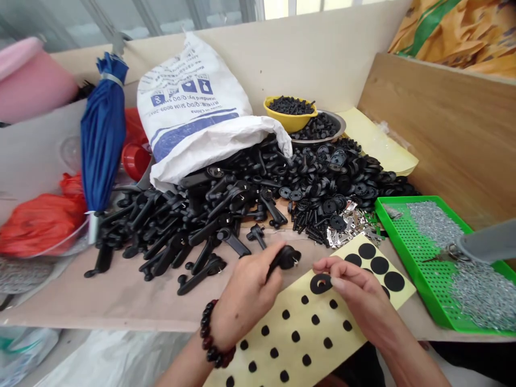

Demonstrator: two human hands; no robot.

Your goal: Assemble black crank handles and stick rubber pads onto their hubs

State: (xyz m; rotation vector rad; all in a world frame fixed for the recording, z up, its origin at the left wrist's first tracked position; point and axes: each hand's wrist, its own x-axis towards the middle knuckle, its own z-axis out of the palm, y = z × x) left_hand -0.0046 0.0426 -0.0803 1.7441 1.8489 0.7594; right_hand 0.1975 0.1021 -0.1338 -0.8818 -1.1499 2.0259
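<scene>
In my left hand (245, 298), closed fingers grip a black plastic handle (289, 257) with a round base and a small metal tip. A beaded bracelet (209, 333) circles that wrist. My right hand (363, 295) pinches a black ring-shaped pad (317, 285) with a hole in its middle, just above a yellow backing sheet (288, 352). Small black dots spread over the near part of this sheet, and larger black discs (379, 265) remain stuck at its far right end. The handle and the pad are apart.
Black handles (173, 231) are heaped at left, round black bases (334, 166) behind. Springs (310, 220) and metal plates (352, 223) lie nearby. A green tray (433, 293) holds screws under an electric screwdriver (487, 244). Behind are a white sack (193, 86), yellow bowl (288, 122) and blue umbrella (102, 140).
</scene>
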